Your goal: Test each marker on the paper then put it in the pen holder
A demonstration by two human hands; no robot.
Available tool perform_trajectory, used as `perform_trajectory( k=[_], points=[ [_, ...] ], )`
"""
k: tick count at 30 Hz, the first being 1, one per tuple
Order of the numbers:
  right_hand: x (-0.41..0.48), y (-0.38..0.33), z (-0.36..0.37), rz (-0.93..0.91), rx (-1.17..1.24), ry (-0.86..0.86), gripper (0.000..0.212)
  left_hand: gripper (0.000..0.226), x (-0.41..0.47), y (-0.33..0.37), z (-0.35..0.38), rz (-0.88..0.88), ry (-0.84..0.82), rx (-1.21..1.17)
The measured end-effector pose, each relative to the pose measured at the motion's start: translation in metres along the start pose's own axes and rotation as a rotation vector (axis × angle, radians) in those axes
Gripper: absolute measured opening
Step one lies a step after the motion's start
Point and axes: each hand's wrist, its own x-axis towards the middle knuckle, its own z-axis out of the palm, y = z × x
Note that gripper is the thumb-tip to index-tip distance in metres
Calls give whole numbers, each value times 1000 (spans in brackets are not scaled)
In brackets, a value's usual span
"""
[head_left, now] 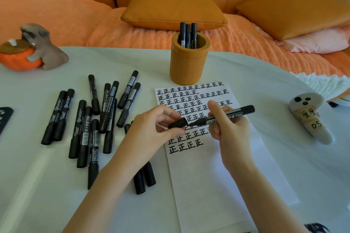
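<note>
My right hand (pixel 228 128) grips a black marker (pixel 236 112) held level over the paper (pixel 208 176), its bare tip pointing left. My left hand (pixel 151 128) pinches the marker's black cap (pixel 177 124) just off that tip. Rows of black characters fill the paper's upper half. Behind the paper stands the orange pen holder (pixel 189 62) with three black markers (pixel 187 33) upright in it. Several more capped black markers (pixel 89 119) lie scattered on the white table to the left, and two (pixel 144 178) are partly hidden under my left forearm.
A dog figurine with an orange bowl (pixel 32 49) sits at the table's far left. A white ghost-shaped object with labels (pixel 310 119) lies at the right. A dark item (pixel 4 117) pokes in at the left edge. An orange sofa with cushions (pixel 174 11) lies beyond the table.
</note>
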Motion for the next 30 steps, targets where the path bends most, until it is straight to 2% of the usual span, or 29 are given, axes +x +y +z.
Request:
perform_trajectory(
  k=[2,10,17,24,30],
  points=[
    [1,0,1,-1,5,13,28,24,0,0,0,-6,-2,2],
    [2,-1,6,-14,21,6,25,24,-1,1,-1,-16,-8,16],
    [-5,-1,18,-48,-40,-61,54,19,-3,6,2,14,-20,-20],
    [-4,3,24,-29,-1,-1,29,16,-5,7,5,12,5,-134],
    [-3,-1,25,-41,9,-20,26,18,-6,9,6,-21,8,-304]
  ],
)
